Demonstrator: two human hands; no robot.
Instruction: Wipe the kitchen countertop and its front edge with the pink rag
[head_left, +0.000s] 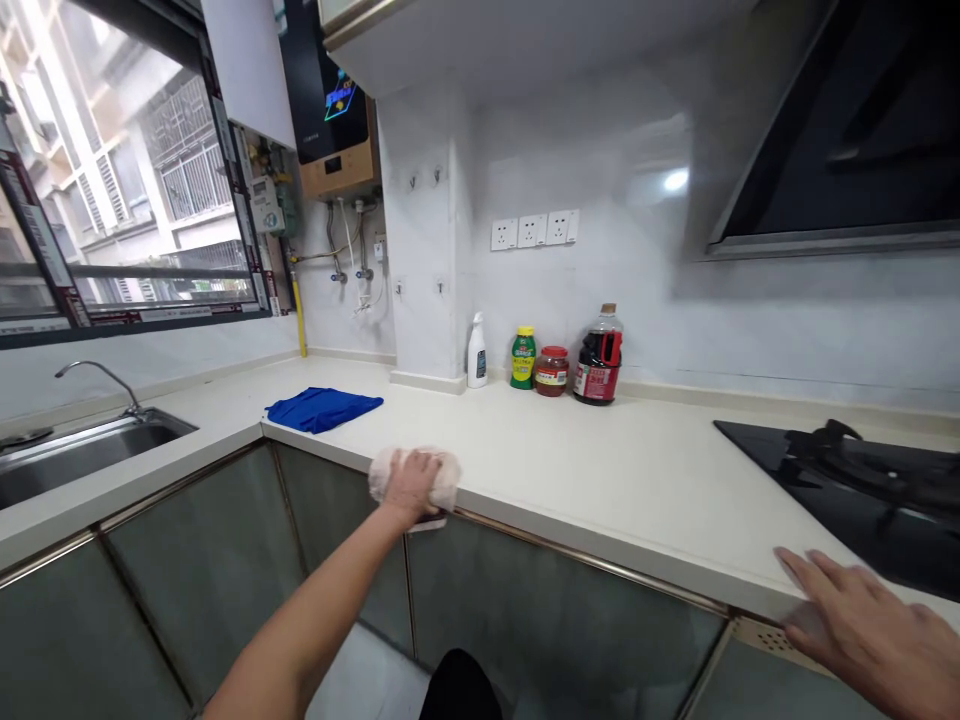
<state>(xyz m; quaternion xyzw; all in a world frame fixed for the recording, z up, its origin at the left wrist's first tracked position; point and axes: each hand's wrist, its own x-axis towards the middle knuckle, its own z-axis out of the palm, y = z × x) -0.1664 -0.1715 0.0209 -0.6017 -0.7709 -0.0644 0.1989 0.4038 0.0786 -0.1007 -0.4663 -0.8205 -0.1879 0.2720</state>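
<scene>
My left hand (409,488) presses down on a pale pinkish cloth (384,472) at the counter's front edge. Its fingers curl over the cloth, and part of the cloth hangs over the edge above the cabinet doors. At the lower right, my right hand (862,610) holds nothing; its fingers stretch out by the counter edge beside the gas stove (847,480). The pale countertop (570,470) runs between my two hands. A crumpled blue cloth (322,408) lies on the counter to the left of my left hand.
Along the wall stand a white spray bottle (477,352), a green bottle with a yellow cap (523,358), a red-lidded jar (552,372) and a large dark sauce bottle (599,358). A steel sink (161,428) is at left. A range hood (840,150) overhangs the stove.
</scene>
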